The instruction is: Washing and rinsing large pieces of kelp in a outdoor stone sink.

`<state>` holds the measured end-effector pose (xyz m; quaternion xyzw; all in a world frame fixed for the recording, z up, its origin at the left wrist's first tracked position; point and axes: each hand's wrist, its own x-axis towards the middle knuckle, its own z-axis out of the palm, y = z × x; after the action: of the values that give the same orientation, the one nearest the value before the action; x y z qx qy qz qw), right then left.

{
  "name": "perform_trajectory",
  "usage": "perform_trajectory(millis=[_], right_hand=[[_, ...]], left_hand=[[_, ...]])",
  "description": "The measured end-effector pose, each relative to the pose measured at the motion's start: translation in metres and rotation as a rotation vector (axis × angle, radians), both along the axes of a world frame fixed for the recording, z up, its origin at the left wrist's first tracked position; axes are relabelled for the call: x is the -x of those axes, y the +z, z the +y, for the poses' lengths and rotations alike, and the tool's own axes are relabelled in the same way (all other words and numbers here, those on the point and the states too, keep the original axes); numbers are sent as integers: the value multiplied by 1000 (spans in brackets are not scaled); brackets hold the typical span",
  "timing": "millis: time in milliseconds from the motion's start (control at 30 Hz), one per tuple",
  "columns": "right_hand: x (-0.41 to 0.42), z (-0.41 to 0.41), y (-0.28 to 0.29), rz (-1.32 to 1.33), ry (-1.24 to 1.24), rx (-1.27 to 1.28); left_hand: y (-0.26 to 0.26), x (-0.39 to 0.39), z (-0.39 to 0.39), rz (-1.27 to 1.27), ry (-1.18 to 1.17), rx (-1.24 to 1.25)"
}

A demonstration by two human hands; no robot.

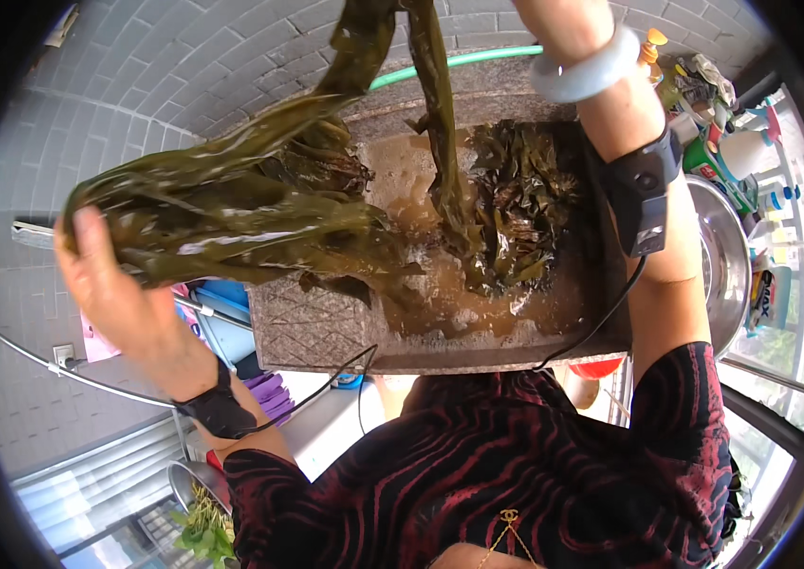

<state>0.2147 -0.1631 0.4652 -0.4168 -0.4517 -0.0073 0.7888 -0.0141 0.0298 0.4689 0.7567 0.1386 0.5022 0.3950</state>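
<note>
Long, wet, olive-green kelp strands (252,206) lie draped over my left hand (106,284), which is raised at the left with its thumb on top of them. Their loose ends hang over a brown stone sink (409,352). One long strip (437,92) runs from the top edge of the view down into the sink. More crumpled kelp (523,206) lies in the brownish water at the sink's right. My right forearm, with a pale bangle (587,75) and a black wrist strap, reaches up at the right; the right hand is out of view beyond the top edge.
A green hose (473,60) runs behind the sink, before a grey brick-patterned wall. To the right stand a metal basin (725,263), spray bottles and cleaning supplies (740,153). Black cables hang from both wrist straps across the sink's front edge. At lower left is a bowl with leafy greens (206,526).
</note>
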Motion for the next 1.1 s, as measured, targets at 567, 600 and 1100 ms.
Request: perform_trajectory(millis=[567,600,1100], right_hand=[[137,-24,-450,-1001,385,1965],[145,-30,-460,-1005,395,1960],[142,14,-288,-74,176,778]], left_hand=[[-448,21,-53,1932,-723,38],[-451,21,-61,2012,-766,-9],[-148,3,-28,1041,-823,-30]])
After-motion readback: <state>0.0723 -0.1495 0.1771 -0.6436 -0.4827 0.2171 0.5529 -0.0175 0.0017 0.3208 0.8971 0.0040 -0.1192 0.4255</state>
